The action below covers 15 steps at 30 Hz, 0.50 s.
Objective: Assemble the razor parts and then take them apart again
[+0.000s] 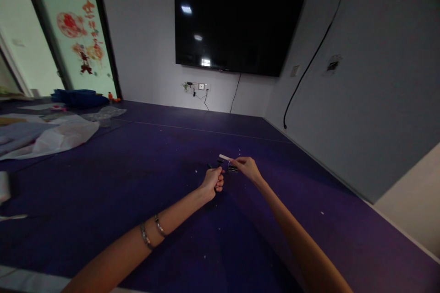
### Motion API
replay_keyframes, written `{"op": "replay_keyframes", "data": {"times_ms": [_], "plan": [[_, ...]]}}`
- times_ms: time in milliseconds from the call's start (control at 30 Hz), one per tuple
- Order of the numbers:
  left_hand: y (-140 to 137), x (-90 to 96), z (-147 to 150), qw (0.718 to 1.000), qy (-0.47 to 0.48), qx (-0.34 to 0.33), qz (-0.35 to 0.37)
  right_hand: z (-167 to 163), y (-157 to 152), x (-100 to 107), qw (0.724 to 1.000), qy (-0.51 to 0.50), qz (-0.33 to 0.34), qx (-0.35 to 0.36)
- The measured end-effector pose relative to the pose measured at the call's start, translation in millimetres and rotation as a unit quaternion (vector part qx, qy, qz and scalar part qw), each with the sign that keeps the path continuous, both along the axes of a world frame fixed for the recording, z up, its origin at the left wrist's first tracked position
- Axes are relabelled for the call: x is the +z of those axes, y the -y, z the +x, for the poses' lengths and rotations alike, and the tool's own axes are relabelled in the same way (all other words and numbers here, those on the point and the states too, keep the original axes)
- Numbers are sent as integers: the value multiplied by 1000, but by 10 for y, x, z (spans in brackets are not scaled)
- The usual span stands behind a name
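Note:
Over the middle of the purple table, my left hand (213, 180) is closed in a fist. A thin dark object (210, 165) shows just past its knuckles, and the fingers hide what they hold. Beside it, my right hand (248, 168) pinches one end of a flat white stick (225, 158), which points left above the left hand. Close to the stick's free end is a small dark round piece (220, 161), too small to name. Below the right fingers sits a small dark rectangular item (233, 169) with a shiny edge.
White specks dot the purple tabletop (154, 183). Crumpled white plastic sheeting (68, 135) and a dark blue cloth bundle (79, 98) lie at the left. A white roll-like object (4, 187) stands at the left edge. A black cable (309, 66) hangs down the right wall.

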<state>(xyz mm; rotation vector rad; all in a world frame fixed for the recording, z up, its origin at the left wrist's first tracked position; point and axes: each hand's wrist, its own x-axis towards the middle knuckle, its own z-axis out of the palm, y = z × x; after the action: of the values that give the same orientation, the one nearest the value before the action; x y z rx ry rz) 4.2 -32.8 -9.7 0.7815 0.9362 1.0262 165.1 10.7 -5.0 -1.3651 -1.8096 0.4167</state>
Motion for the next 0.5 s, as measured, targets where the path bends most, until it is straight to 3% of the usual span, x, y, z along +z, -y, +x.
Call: {"op": "replay_keyframes", "data": {"times_ms": [167, 333, 500], "plan": [[12, 8, 2, 1000, -3, -1, 3, 28, -3, 24, 999, 11, -8, 36], [10, 10, -1, 1000, -15, -1, 6, 63, -5, 48, 999, 33, 7, 9], [10, 14, 3, 1000, -26, 1, 7, 68, 19, 21, 998, 40, 8, 40]]}}
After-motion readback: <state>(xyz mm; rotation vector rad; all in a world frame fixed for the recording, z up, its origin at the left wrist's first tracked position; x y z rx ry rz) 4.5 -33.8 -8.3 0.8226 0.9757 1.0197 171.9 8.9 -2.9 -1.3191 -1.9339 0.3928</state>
